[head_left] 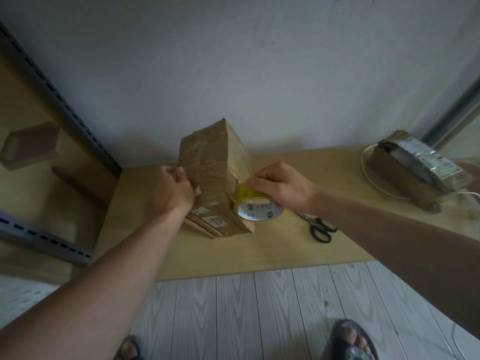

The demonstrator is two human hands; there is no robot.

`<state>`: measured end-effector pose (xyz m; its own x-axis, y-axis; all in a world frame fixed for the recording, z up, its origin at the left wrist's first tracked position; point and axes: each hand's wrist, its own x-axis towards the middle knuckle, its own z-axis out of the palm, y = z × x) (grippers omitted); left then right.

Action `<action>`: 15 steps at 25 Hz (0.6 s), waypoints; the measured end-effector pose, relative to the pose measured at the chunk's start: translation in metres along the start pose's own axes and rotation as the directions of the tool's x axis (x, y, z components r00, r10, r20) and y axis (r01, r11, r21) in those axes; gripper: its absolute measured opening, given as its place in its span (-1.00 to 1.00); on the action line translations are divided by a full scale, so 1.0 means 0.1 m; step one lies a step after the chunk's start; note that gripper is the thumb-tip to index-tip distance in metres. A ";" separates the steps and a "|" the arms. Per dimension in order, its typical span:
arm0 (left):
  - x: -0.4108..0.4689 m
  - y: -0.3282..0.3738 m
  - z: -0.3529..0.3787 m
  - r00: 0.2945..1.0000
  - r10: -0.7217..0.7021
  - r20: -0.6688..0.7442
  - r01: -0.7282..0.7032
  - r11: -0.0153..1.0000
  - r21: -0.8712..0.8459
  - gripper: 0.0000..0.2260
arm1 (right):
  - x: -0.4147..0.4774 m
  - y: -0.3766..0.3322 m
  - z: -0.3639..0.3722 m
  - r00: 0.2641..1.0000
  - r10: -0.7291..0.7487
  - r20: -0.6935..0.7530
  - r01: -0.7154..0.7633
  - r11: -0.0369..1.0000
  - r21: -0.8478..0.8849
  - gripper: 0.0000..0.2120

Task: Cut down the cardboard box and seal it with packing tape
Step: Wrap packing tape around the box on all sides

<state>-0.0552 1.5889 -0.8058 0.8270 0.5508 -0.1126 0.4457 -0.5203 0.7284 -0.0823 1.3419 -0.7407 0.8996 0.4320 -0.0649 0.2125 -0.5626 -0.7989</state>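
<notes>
We find the brown, tape-covered cardboard box (pixel 213 178) standing upright at the middle of the tan wooden tabletop (pixel 285 250). Our left hand (pixel 174 189) grasps its 9 o'clock edge, fingers curled round it. Our right hand (pixel 280 184) pinches the yellowish packing-tape roll (pixel 257 207), just beside the box at 4 o'clock. Black-handled scissors (pixel 320 227) lie at 4 o'clock of the roll, apart from it.

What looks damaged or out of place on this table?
The box, held by the left hand, looks battered: ragged, crushed top and wrinkled taped faces. The right hand holds a tape roll against its side. Scissors lie loose nearby. Nothing spilled.
</notes>
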 end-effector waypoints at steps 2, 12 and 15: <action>0.10 -0.24 0.02 0.993 -0.119 0.024 0.121 0.988 -0.093 -0.68 | 0.04 -0.09 0.05 1.000 -0.001 0.000 0.001 0.985 0.171 -0.50; -0.07 -0.16 -0.02 0.855 -0.016 0.518 0.307 0.821 -0.481 -0.51 | 0.25 -0.48 0.59 0.990 -0.080 0.115 0.092 0.990 -0.105 -0.49; -0.10 -0.18 0.05 0.959 0.071 0.276 0.047 0.915 -0.400 -0.64 | 0.27 -0.54 0.58 0.973 -0.108 0.202 0.141 0.977 -0.158 -0.54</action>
<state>-0.0699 1.5893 -0.8213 0.9191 0.3109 -0.2421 0.3095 -0.1892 0.9319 -0.0916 1.4250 -0.7340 0.7757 0.6236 -0.0975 0.3951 -0.6002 -0.6954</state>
